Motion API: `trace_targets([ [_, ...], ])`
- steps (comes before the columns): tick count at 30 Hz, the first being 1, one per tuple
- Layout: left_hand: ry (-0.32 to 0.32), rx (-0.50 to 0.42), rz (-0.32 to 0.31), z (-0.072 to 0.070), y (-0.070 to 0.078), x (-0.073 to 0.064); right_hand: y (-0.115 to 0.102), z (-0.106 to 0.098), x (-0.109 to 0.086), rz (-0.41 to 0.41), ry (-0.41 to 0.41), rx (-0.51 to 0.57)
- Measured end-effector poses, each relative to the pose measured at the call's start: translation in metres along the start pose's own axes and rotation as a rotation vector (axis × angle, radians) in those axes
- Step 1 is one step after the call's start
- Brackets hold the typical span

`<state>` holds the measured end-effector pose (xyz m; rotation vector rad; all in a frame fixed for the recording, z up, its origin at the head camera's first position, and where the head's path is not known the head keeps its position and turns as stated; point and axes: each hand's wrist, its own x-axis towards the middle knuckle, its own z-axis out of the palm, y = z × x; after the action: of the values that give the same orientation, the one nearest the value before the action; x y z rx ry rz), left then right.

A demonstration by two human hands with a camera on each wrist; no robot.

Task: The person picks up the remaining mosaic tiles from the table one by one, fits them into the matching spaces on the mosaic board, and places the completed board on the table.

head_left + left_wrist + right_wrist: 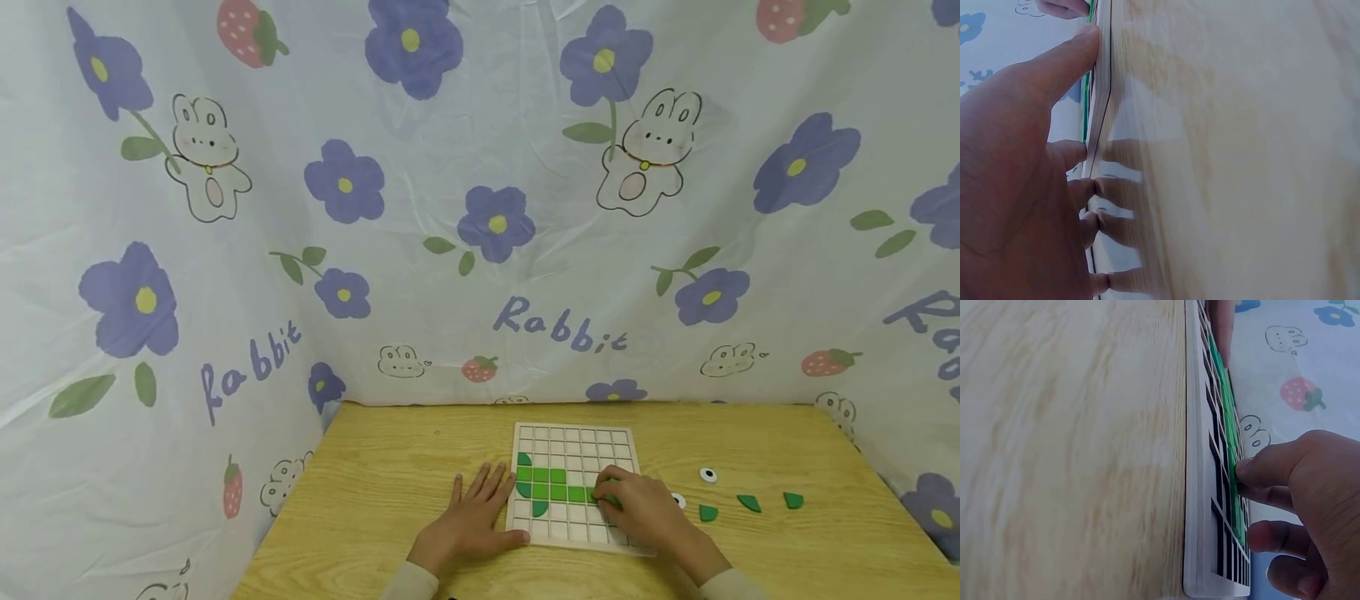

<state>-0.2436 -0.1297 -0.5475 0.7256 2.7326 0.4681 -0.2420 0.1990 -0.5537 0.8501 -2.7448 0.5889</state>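
Note:
A wooden grid board (577,531) lies on the table, holding light green square tiles (557,476) and darker green quarter-round tiles (540,508) in its left and middle cells. My left hand (474,518) rests with fingers spread at the board's left side, its thumb touching the near left corner. Over the right half of the board, my right hand (637,505) pinches a green tile at the end of the lower green row. In the right wrist view, thumb and forefinger meet at the green tile (1235,464); they hide most of the held piece.
Right of the board lie a white eye disc (708,475) and several loose dark green pieces (793,500). A second eye disc (678,501) is partly covered by my right hand. A printed rabbit-and-flower cloth (420,292) hangs behind the wooden table (390,467).

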Motion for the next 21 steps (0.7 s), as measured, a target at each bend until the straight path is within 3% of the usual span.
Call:
trace_targets([
  [9, 0.001, -0.002, 0.002, -0.001, 0.0, -0.001, -0.001, 0.0, -0.001, 0.01, 0.005, -0.026],
  [15, 0.0, -0.005, 0.001, 0.0, -0.001, 0.0, 0.004, 0.0, -0.005, 0.015, 0.093, -0.04],
  [21, -0.001, -0.008, -0.002, 0.0, 0.0, 0.0, 0.012, -0.013, -0.012, 0.055, 0.152, -0.023],
])
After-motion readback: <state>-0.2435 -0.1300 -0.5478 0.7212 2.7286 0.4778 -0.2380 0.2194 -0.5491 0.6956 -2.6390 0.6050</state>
